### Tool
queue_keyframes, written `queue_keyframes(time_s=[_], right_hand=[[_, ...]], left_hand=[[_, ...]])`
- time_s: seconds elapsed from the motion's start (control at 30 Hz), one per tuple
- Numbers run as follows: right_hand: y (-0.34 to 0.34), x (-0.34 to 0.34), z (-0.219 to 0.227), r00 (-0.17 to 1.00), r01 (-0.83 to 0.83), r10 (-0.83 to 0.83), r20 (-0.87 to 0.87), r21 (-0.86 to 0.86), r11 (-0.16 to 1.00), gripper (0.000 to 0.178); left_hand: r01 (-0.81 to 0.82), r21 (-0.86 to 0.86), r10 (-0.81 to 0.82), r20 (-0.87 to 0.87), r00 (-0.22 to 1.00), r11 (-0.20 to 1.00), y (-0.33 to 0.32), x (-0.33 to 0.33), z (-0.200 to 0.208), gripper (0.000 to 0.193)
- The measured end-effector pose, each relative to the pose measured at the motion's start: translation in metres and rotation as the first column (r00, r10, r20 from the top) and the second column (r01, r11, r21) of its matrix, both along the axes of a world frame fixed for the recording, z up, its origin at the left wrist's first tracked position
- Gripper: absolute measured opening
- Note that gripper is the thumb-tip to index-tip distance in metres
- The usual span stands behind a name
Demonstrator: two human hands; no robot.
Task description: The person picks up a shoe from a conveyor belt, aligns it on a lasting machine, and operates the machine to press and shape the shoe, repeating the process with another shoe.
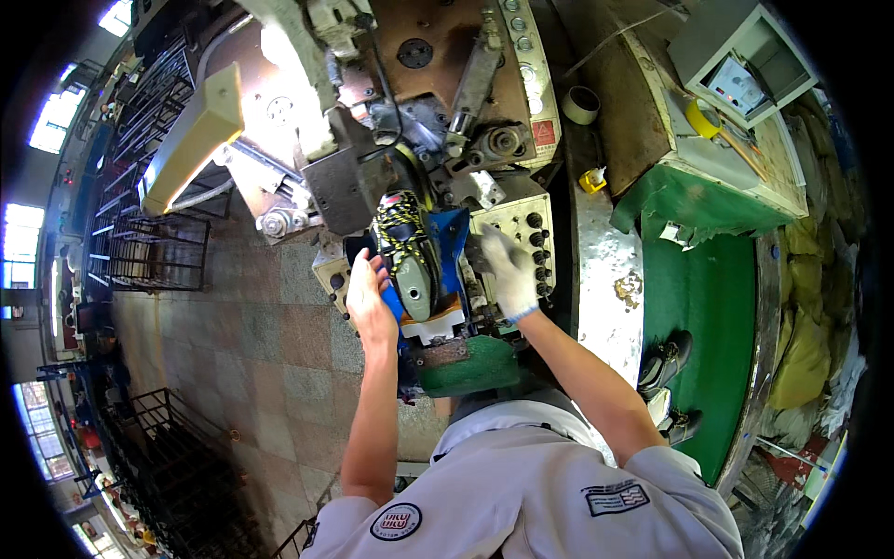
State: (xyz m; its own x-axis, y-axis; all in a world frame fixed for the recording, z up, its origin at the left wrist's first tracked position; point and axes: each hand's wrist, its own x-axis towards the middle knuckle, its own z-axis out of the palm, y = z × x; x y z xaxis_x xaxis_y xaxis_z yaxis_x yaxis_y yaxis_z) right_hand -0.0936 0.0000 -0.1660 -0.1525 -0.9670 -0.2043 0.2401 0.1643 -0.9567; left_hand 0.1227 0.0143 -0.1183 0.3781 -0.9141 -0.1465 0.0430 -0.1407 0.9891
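A shoe upper with black and yellow laces sits on a grey shoe last in the middle of the machine. Blue pads flank it on both sides. My left hand is bare, its fingers stretched out beside the left pad and the shoe, with nothing seen in it. On the other side, my right hand wears a white glove and is held over the cream control panel, near its black knobs. Motion smears the glove's fingertips, so their pose is unclear.
A yellowish lamp-like cover stands out at the left of the machine. To the right are a metal bench, a tape roll, a yellow tape roll and a green-draped table. Dark racks line the left; shoes lie at right.
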Motion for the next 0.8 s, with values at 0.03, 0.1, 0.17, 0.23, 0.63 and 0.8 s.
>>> queue_keyframes(time_s=[0.03,0.1,0.17,0.23,0.63,0.8], right_hand=[[0.017,-0.019,0.002,0.995,0.033,-0.036,0.092,0.034,0.999,0.052],[0.047,-0.056,-0.018,0.991,0.077,-0.083,0.104,0.058,0.995,0.062],[0.076,-0.081,-0.018,0.997,0.072,-0.072,-0.007,0.084,0.994,0.063],[0.1,-0.09,-0.011,1.0,0.027,-0.028,0.007,0.061,0.998,0.062],[0.092,-0.086,-0.012,0.783,-0.377,0.234,-0.577,-0.14,0.916,0.078],[0.089,-0.086,-0.014,0.753,-0.42,0.257,-0.606,-0.141,0.896,0.077]], left_hand=[[0.01,-0.074,-0.006,0.055,0.998,0.997,0.008,-0.007,0.014,0.07],[0.028,-0.132,0.006,0.249,0.968,0.991,0.013,-0.035,0.031,0.078],[-0.078,-0.007,0.067,0.591,0.804,0.997,0.009,-0.08,0.067,0.07],[-0.1,-0.06,0.117,0.548,0.828,0.993,0.004,-0.077,0.05,0.064],[-0.13,-0.101,0.164,0.609,0.776,0.986,0.001,-0.082,0.037,0.057],[-0.106,-0.12,0.156,0.574,0.803,0.987,0.001,-0.084,0.039,0.058]])
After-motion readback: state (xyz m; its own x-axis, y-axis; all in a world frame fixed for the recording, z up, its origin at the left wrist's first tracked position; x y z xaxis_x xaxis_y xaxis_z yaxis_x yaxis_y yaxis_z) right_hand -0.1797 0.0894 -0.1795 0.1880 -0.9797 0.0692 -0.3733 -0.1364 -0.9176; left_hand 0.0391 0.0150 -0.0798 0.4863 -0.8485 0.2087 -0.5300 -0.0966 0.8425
